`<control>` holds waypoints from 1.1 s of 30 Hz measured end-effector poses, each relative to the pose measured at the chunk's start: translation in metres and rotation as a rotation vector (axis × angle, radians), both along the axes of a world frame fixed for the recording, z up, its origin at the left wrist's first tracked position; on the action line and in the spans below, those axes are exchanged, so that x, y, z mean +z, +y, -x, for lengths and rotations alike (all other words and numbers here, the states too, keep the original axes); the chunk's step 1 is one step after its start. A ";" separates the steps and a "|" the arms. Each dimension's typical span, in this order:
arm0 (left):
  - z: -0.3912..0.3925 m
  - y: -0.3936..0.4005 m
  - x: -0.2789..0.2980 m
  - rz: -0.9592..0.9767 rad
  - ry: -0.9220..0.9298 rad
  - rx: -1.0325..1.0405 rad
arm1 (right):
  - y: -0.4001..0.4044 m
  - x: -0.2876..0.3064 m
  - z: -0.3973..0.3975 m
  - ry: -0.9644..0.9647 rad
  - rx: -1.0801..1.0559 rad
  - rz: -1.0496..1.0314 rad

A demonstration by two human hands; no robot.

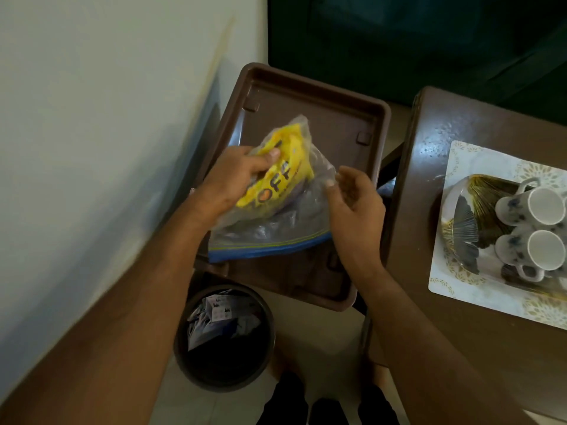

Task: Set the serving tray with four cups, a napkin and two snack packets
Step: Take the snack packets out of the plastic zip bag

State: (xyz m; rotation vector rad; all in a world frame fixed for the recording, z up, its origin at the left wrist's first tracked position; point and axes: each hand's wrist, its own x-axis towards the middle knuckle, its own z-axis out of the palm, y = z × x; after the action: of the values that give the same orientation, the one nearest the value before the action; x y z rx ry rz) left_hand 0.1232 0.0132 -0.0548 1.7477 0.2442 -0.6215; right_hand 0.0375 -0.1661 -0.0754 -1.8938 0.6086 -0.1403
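Over a brown plastic tray (334, 118), my left hand (236, 176) grips a yellow snack packet (285, 176) through a clear zip bag (276, 231) with a blue seal edge. My right hand (356, 200) is at the bag's right side, fingers curled and apart, thumb touching the plastic. Purple packaging shows dimly inside the bag under the yellow packet. On the brown table (460, 302) to the right lies a white patterned serving tray (454, 280) with two white blue-flowered cups (534, 228) lying on their sides and a gold-ribbed clear dish (472, 222).
A round dark bin (224, 335) holding papers stands on the floor below the brown tray. A white wall (92, 133) runs along the left. Dark green furniture (429, 41) fills the top right. My feet are at the bottom edge.
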 end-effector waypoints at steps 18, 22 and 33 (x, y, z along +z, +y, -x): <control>0.015 0.026 -0.026 -0.075 0.084 0.291 | 0.015 0.001 0.009 0.079 0.039 0.479; 0.020 0.022 -0.025 0.033 0.130 0.392 | 0.009 0.002 0.013 0.142 0.027 0.422; 0.031 0.008 -0.021 0.122 0.211 0.435 | -0.010 0.011 0.005 0.139 -0.069 0.250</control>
State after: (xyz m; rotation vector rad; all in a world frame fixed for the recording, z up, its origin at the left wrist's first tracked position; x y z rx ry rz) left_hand 0.0918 0.0210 -0.0756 1.4492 0.6986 -0.4875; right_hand 0.0322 -0.1765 -0.0641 -2.1375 0.7815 -0.1348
